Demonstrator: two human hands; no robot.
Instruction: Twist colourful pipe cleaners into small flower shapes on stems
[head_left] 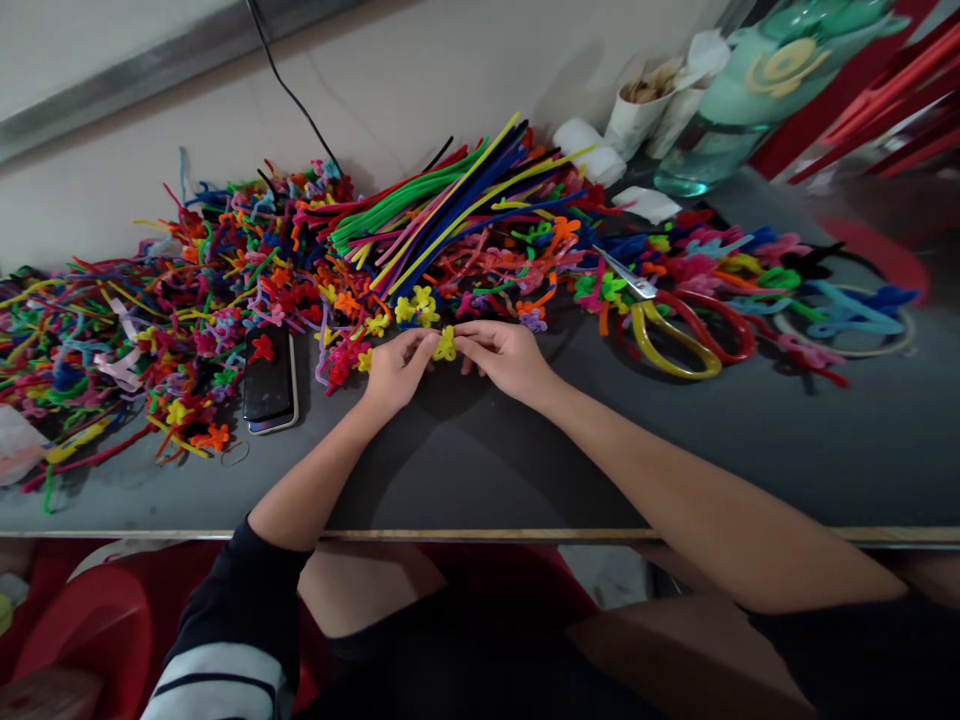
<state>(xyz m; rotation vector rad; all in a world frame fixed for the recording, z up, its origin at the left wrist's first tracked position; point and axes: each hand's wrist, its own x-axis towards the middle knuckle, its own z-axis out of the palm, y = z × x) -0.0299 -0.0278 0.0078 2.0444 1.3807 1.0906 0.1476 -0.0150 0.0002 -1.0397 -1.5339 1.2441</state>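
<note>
Between my two hands is a yellow pipe-cleaner flower point(445, 344), held just above the dark tabletop. My left hand point(401, 368) pinches its left side with thumb and forefinger. From the right, my right hand point(510, 362) grips the other side, fingers closed. Right behind the hands lie more yellow pipe-cleaner flowers point(417, 306). A bundle of straight pipe cleaners point(450, 205) in green, blue, yellow and pink rests on the heap beyond. The undersides of my fingers are partly hidden.
A wide heap of colourful pipe-cleaner pieces point(202, 260) spreads along the wall. Left of my hands lies a phone point(270, 385). Scissors point(679, 340) with red and yellow handles lie at right. Behind stand a paper cup point(637, 115) and a large teal bottle point(712, 145).
</note>
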